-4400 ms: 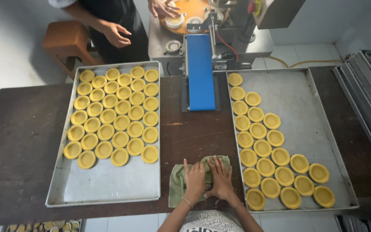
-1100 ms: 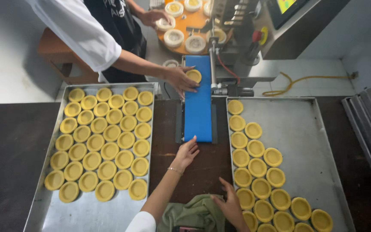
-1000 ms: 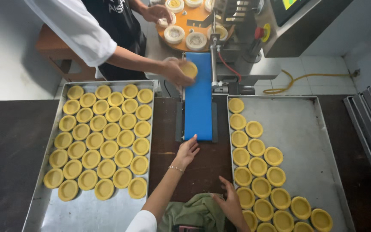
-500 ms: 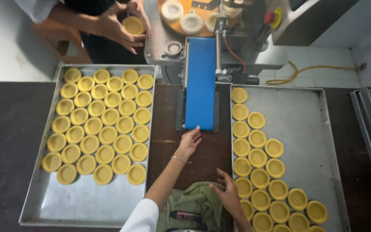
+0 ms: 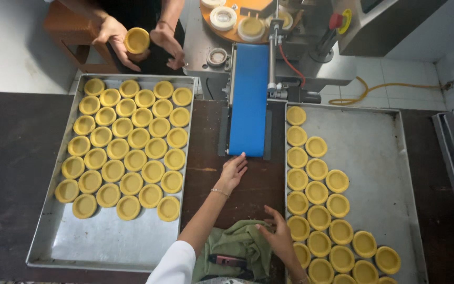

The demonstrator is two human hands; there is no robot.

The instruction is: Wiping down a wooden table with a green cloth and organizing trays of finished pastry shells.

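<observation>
Fingers of the left hand (image 5: 233,171) lie loosely spread and empty, tips touching the lip of the blue belt (image 5: 248,100), seemingly placed to meet whatever rolls off. Farther right, the right hand (image 5: 277,235) rests open-fingered, gripping nothing, on the green cloth (image 5: 232,244) beside the right tray (image 5: 374,158) of yellow shells; no labels show.

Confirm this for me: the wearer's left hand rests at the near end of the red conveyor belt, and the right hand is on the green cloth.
Not quite. The conveyor belt is blue, not red, as the head view shows. The rest holds: the left hand rests at the belt's near end, and the right hand is on the green cloth.
</observation>
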